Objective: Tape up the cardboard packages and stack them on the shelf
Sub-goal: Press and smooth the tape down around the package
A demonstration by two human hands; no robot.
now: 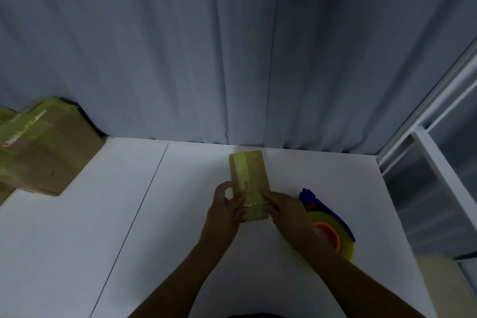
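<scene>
You have a small cardboard box (249, 183) lying flat on the white table (108, 214), a little right of the middle and close to the far edge, its long side running away from you. A strip of yellowish tape (241, 175) runs lengthwise over its top, and another band of tape crosses the near end.

Your left hand (224, 210) is closed on the box's near left side, thumb on top and fingers curled against the edge. Your right hand (286, 210) grips the near right corner the same way, fingers pressing on the taped end. Both forearms reach in from the near edge of the table.

Just beside your right hand, partly hidden behind the wrist, the tape dispenser (333, 230) lies on the table toward the right edge: a blue frame, an orange hub and a yellowish roll. It is near the box, but whether the two touch is hidden by your hand.

At the far left corner of the table, well apart from the box in your hands, larger taped cardboard boxes (44, 152) sit together against the grey curtain (232, 59) that hangs along the far edge. A white metal frame (438, 162) stands past the table's right edge.
</scene>
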